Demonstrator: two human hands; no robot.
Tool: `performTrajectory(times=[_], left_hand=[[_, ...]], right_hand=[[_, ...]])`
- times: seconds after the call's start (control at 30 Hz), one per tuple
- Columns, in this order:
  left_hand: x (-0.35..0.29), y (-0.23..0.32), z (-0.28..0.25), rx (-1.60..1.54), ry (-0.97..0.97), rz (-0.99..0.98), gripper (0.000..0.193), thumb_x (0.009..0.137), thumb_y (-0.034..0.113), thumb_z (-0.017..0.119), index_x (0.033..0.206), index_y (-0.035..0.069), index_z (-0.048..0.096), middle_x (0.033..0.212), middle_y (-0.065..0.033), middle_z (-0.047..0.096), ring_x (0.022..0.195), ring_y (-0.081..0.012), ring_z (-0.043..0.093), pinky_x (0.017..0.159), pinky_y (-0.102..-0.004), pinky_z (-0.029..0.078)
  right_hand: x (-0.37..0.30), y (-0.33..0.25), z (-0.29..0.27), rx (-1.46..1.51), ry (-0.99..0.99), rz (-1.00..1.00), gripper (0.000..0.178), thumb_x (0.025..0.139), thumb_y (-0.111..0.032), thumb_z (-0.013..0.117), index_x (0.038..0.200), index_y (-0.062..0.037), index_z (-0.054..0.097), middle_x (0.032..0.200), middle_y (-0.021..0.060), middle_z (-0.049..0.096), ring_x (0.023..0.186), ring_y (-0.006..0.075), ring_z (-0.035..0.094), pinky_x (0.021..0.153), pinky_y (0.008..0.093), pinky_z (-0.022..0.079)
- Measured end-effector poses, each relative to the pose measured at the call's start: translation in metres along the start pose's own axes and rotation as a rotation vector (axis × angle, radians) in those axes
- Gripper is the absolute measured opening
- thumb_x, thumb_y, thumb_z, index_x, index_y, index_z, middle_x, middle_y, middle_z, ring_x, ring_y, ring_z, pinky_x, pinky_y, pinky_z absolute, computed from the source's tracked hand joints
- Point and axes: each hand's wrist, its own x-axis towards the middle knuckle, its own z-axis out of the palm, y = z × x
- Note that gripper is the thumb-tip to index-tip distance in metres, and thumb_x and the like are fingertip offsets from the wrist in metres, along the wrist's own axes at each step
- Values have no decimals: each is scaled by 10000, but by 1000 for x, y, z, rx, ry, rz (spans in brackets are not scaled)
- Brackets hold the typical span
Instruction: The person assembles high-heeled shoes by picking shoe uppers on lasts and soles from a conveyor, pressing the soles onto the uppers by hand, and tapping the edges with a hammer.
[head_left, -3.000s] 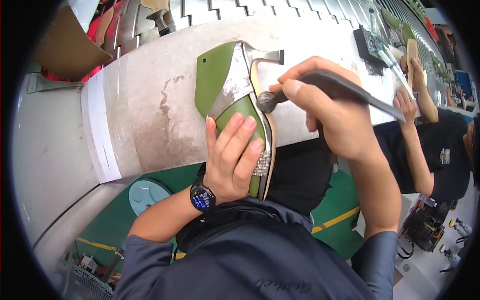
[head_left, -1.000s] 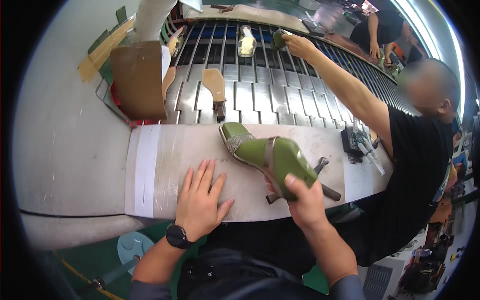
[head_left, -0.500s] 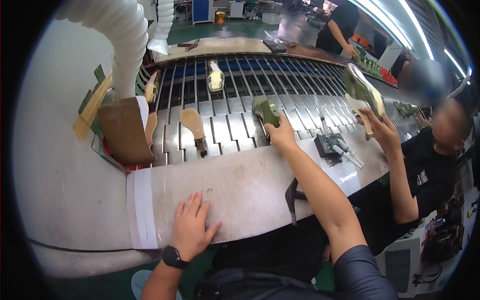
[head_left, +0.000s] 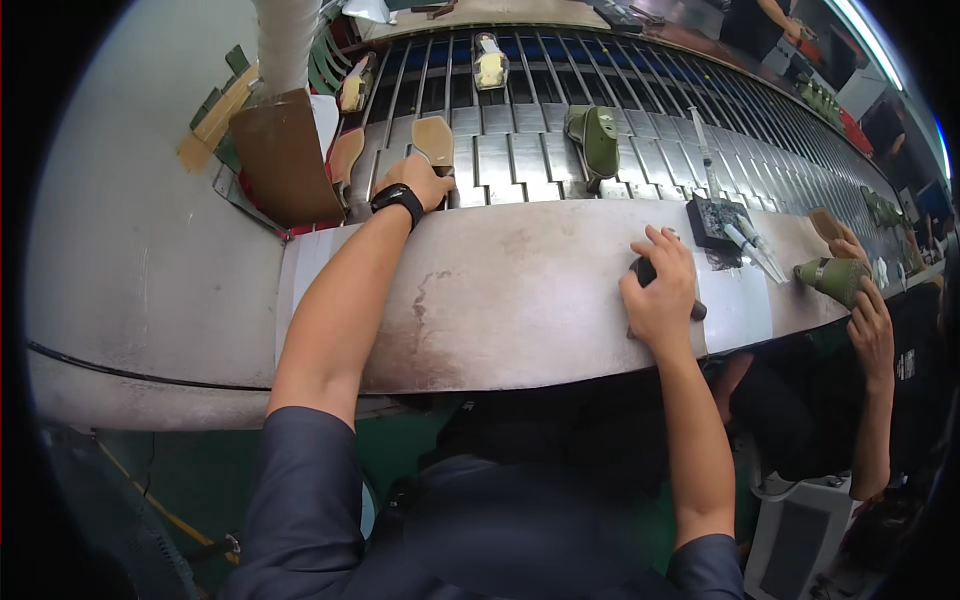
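Observation:
My left hand (head_left: 418, 182) reaches to the conveyor's near edge, its fingers closed round the heel end of a tan shoe sole (head_left: 433, 138). The toe end of that sole points away from me. My right hand (head_left: 662, 285) is curled over a dark hammer-like tool (head_left: 698, 312) on the pale bench top (head_left: 510, 300); most of the tool is hidden under the fingers. Between and beyond my hands, a green shoe (head_left: 600, 142) rests on the metal slats, apart from both.
A black block (head_left: 716, 222) with syringes (head_left: 756, 252) stands right of my right hand. At far right, a co-worker's hands (head_left: 872, 325) hold a green shoe (head_left: 835, 280) and a tan sole (head_left: 825, 224). Brown cardboard (head_left: 280, 160) stands at left. Another shoe (head_left: 490, 65) lies farther along the conveyor (head_left: 640, 75).
My right hand has let go of the green shoe on the slats and come back to the dark tool. My left hand has moved from the bench to the tan sole. The view has shifted.

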Motion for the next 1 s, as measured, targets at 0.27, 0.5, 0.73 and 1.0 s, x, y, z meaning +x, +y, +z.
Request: performTrajectory(times=[0.27,0.5,0.73,1.0], left_hand=[[-89,33,-29,97,752,1009,142,855,89,659,969,98,741,992,-72,712,953,-297,689,896,-446,537],[-175,53,6,-121,425,1287,414,880,93,693,1294,86,680,1215,-114,698,1090,-290,691,991,-413,528],[-175,-6,40,-133,255,866,531,961,191,700,1438,1,565,1549,-234,526,1438,-403,494,1216,-493,375],[-176,-5,38,-156,242,838,548,957,206,693,1441,-6,548,1555,-239,509,1447,-416,478,1231,-522,355]], right_hand=[[9,12,7,58,116,56,213,753,-97,686,949,-45,754,1163,140,780,1225,356,667,1081,481,495],[8,14,7,220,185,53,213,787,-67,685,981,-16,757,1137,178,779,1167,363,689,1038,479,523],[29,-79,8,1344,-203,426,338,1068,-274,655,1032,48,750,917,87,745,831,125,670,791,266,528],[20,-100,34,1031,-551,502,544,1047,-401,685,669,-10,659,579,-5,574,560,72,503,525,274,405]])
